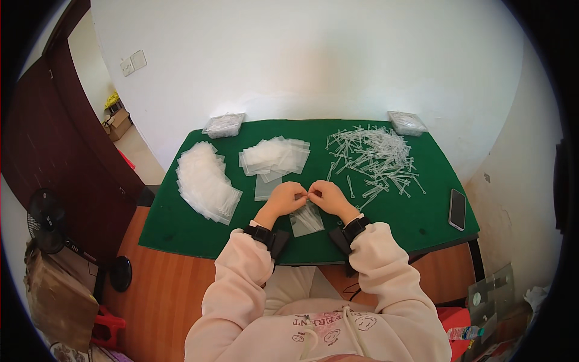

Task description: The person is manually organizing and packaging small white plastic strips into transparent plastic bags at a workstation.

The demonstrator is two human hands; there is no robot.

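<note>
My left hand (287, 199) and my right hand (331, 199) meet over the near middle of the table, fingertips pinched close together. Below them shows a small clear zip bag (307, 222) with thin clear pieces inside; its top edge is hidden by my fingers, which appear to grip it. Just beyond my left hand is a loose stack of flat clear zip bags (274, 155). To my right spreads a heap of thin clear plastic sticks with ringed ends (380, 155). Overlapping filled zip bags (205, 184) lie in a curved row at the left.
The table has a green cover (416, 226). Two clear packs (223, 125) (408, 123) stand along its far edge by the wall. A phone (457, 210) lies at the right edge. A black fan (47, 220) and a dark door (66, 157) are at the left.
</note>
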